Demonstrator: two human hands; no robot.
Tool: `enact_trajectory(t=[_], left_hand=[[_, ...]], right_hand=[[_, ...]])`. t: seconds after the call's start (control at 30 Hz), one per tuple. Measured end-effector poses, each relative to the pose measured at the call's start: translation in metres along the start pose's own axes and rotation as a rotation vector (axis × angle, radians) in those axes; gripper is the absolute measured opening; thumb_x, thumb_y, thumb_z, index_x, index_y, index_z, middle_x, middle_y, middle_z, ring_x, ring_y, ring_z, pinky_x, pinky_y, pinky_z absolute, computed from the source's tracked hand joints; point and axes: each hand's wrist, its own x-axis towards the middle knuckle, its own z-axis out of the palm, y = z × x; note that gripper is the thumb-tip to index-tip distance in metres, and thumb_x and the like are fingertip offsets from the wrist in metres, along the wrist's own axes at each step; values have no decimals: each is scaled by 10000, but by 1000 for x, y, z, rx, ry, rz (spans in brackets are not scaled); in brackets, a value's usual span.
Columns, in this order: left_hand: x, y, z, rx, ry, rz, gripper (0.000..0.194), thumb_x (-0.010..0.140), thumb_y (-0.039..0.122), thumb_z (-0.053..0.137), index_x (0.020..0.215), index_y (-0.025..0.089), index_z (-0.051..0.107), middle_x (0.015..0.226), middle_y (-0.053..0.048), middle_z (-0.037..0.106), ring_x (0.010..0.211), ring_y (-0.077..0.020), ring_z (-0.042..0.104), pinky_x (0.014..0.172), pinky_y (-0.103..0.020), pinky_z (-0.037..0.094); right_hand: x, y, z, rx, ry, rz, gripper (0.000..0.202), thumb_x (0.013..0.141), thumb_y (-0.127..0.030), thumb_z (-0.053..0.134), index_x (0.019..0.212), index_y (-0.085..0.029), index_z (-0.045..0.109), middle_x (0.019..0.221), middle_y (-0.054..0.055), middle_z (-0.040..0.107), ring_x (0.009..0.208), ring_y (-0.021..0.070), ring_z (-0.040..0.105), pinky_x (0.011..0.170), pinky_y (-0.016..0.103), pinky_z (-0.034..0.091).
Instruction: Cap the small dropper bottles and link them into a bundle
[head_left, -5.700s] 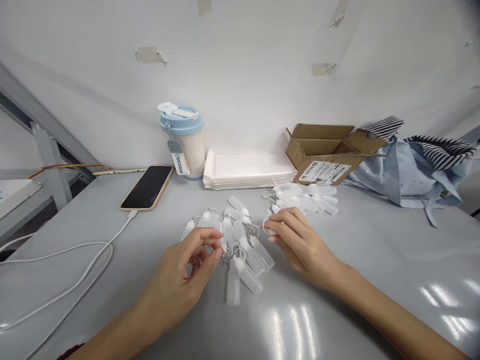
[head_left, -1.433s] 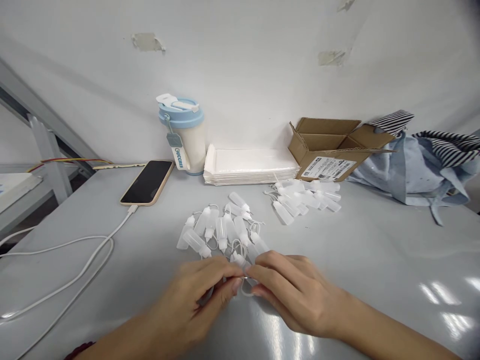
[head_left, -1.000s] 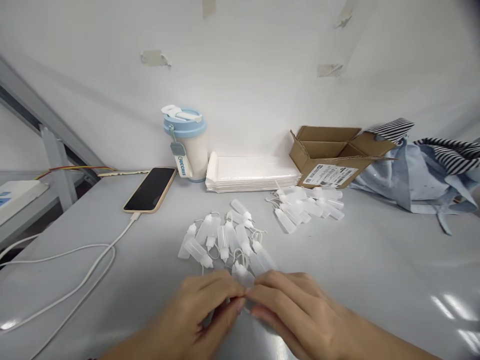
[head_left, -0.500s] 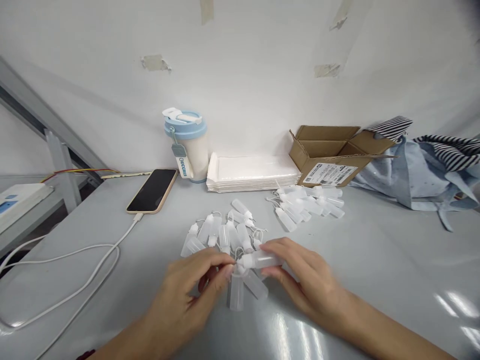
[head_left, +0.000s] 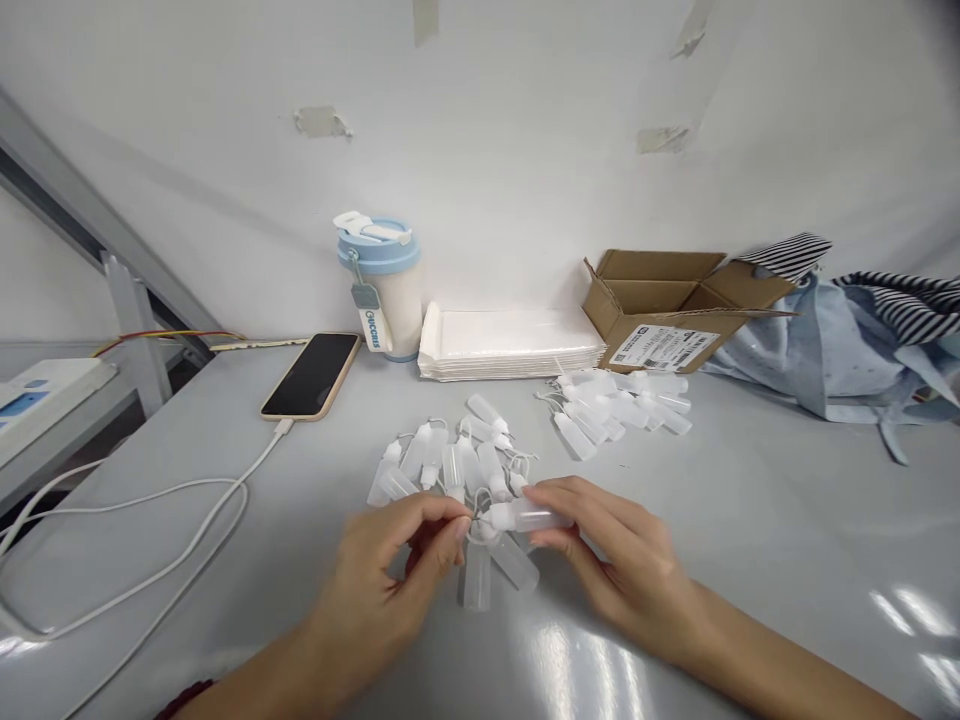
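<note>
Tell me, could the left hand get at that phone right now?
Probably yes: nothing tall stands between the left hand and the phone, though its fingertips are at the tip of the held bottle.

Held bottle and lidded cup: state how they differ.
The bottle is small and translucent; the cup is larger and cream with a blue lid. The bottle lies nearly level, white top leftward; the cup stands upright. The bottle is in the right hand; the cup is on the table. Both have tops fitted.
</note>
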Motion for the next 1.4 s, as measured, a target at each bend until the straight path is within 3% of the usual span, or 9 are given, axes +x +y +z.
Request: enact_trajectory(t=[0.33, 0.53, 0.93, 1.27, 1.4], left_hand=[[-4, 3, -1, 108, 30, 151, 116, 842, 149, 521, 822, 222, 609, 560, 67, 598, 451, -76, 528, 448, -152, 423], [-3, 2, -7, 106, 61, 175, 227, 824, 183, 575, 1043, 246, 583, 708, 51, 684, 582, -97, 620, 522, -156, 482], [-1, 2, -7, 78, 16, 227, 117, 832, 126, 555, 877, 223, 602, 604, 71, 637, 508, -79, 569, 517, -161, 460], [-6, 6, -8, 10, -98, 295, 138, 844, 77, 512, 849, 199, 576, 568, 61, 560, 473, -64, 521, 475, -153, 407], [-5, 7, -6, 37, -58, 292, 126, 838, 87, 519, 822, 202, 568, 562, 60, 568, 468, -68, 529, 470, -155, 411]], right_hand=[[-6, -3, 4, 33, 20, -26, 280, 872, -92, 523, 1149, -124, 541, 872, 98, 665, 793, 176, 635, 638, 298, 564], [-4, -7, 0, -70, 90, -75, 318, 856, -68, 540, 1169, -124, 538, 908, 103, 666, 843, 182, 643, 664, 296, 578], [-5, -4, 0, -145, 64, -131, 268, 851, -86, 557, 1118, -74, 563, 905, 122, 676, 849, 178, 649, 700, 272, 588], [-4, -3, 0, -205, 3, -254, 329, 853, -53, 492, 1182, -73, 496, 806, 120, 656, 701, 189, 623, 513, 299, 558], [-4, -3, 1, -192, 12, -247, 329, 844, -45, 505, 1173, -66, 500, 817, 123, 657, 717, 190, 625, 520, 298, 563]])
